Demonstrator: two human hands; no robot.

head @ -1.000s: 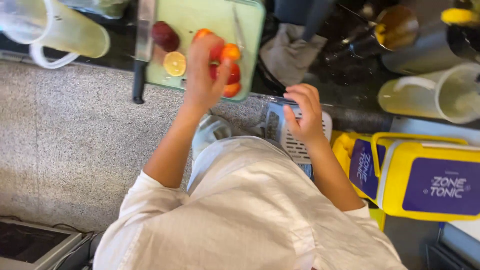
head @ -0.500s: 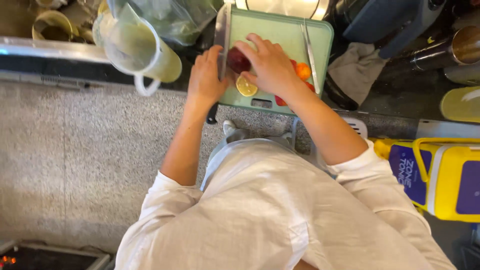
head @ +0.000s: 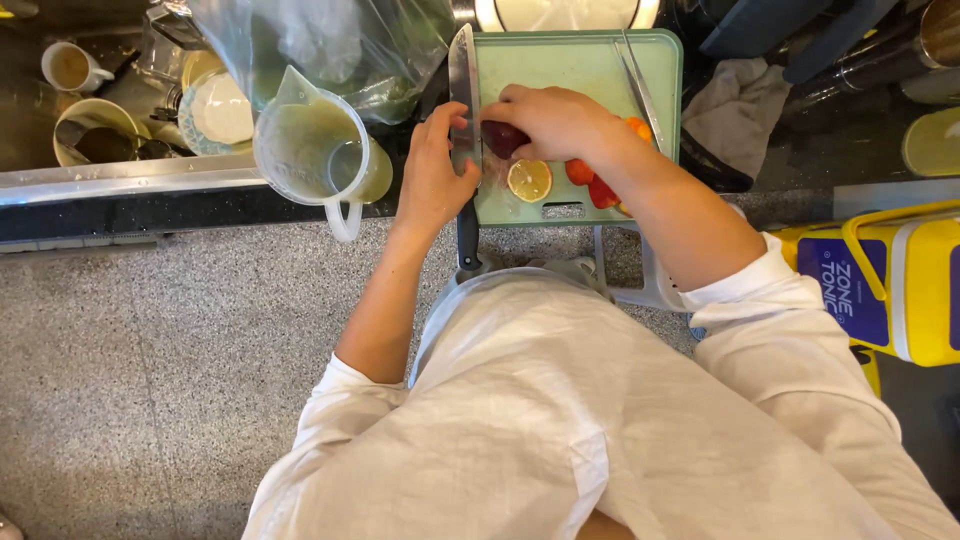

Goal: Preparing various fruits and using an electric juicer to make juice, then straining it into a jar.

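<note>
1. Left hand (head: 432, 175) is wrapped around the knife (head: 464, 120) at the join of blade and handle. The blade runs away from the person along the left edge of the cutting board (head: 580, 70), and the dark handle points back toward the body.
2. Right hand (head: 555, 120) is clenched over a dark red fruit (head: 503, 138), pinning it to the board just right of the blade.
3. The fruit lies between the two hands, touching or nearly touching the knife. I cannot tell which.
4. Risk, my judgement: the right fingertips sit close beside the edge, and a round fruit could roll under pressure and bring them under the blade.
5. A lemon half (head: 529, 180) and orange pieces (head: 592, 182) lie near the right wrist and may crowd the cut.
6. A jug (head: 315, 150) stands on the tabletop left of the left hand; an elbow swing could tip it.
</note>
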